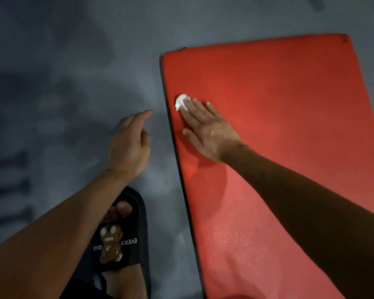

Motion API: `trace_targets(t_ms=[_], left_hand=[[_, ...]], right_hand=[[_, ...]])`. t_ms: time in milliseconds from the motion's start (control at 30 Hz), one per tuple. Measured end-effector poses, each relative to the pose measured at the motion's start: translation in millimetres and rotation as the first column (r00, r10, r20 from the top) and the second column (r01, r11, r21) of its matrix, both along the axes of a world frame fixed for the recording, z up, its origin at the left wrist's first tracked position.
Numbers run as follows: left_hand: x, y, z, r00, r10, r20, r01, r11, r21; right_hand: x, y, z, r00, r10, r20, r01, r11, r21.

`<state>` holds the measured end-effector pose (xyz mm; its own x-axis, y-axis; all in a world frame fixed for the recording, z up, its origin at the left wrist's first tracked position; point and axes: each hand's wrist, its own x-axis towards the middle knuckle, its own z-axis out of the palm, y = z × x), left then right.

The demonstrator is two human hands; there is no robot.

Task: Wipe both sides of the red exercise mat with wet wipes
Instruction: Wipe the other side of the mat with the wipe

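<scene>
Nearest, at the bottom, a foot in a black slide stands on the grey floor; the strap carries a brown bear charm and white lettering that starts "EVERY". The left forearm crosses above it.

Just beyond the slide, the left hand hangs over the floor, off the mat and near its left edge. Its index finger is stretched toward the mat, the other fingers are loosely curled, and it holds nothing. I cannot tell whether the hand touches the floor.

To the right lies the red mat, flat on the floor and running from the bottom of the view up toward the top right, with a dark trim along its left edge. A faintly glistening patch shows on its near part.

Farther up, the right hand lies palm down on the mat near the left edge, fingers straight and slightly spread. Under the fingertips is a crumpled white wipe, pressed against the mat, with most of it sticking out past them.

Beyond, the mat's far end has rounded corners, and blurred grey floor stretches past it.
</scene>
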<state>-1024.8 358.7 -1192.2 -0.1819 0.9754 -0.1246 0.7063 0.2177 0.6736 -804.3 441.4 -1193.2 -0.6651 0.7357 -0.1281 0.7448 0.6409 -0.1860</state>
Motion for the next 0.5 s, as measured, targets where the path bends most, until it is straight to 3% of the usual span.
trace_targets(t_ms=[167, 200, 233, 300, 333, 400, 433, 500], left_hand=[[16.8, 3.2, 10.1, 0.981, -0.165, -0.107, 0.170, 0.985, 0.041], [22.9, 2.6, 9.7, 0.974, -0.194, -0.118, 0.201, 0.978, 0.052], [27.1, 2.5, 9.6, 0.968, -0.218, -0.124, 0.227, 0.972, 0.057], [36.2, 0.7, 12.7, 0.956, -0.261, -0.135, 0.270, 0.961, 0.051], [40.0, -1.2, 14.4, 0.951, -0.279, -0.134, 0.287, 0.957, 0.043], [46.4, -4.2, 17.0, 0.939, -0.316, -0.132, 0.322, 0.946, 0.024], [49.5, -5.5, 17.6, 0.931, -0.341, -0.133, 0.346, 0.938, 0.015], [57.0, -9.8, 18.7, 0.914, -0.388, -0.121, 0.392, 0.920, 0.009]], right_hand=[[66.2, -116.3, -1.2, 0.946, 0.325, 0.014, -0.323, 0.944, -0.068], [85.6, -118.9, -2.4, 0.944, 0.329, 0.027, -0.328, 0.944, -0.043], [101.0, -113.6, -4.8, 0.966, 0.253, 0.046, -0.252, 0.967, -0.015], [125.4, -96.0, -5.7, 0.992, -0.122, 0.045, 0.122, 0.993, 0.003], [130.3, -91.5, -3.4, 0.949, -0.314, 0.040, 0.314, 0.949, -0.003], [115.2, -106.2, -6.1, 0.902, -0.431, 0.007, 0.431, 0.902, -0.027], [102.3, -122.3, -7.8, 0.932, -0.360, -0.028, 0.358, 0.932, -0.054], [83.6, -160.8, -7.2, 0.996, -0.055, -0.073, 0.048, 0.995, -0.085]])
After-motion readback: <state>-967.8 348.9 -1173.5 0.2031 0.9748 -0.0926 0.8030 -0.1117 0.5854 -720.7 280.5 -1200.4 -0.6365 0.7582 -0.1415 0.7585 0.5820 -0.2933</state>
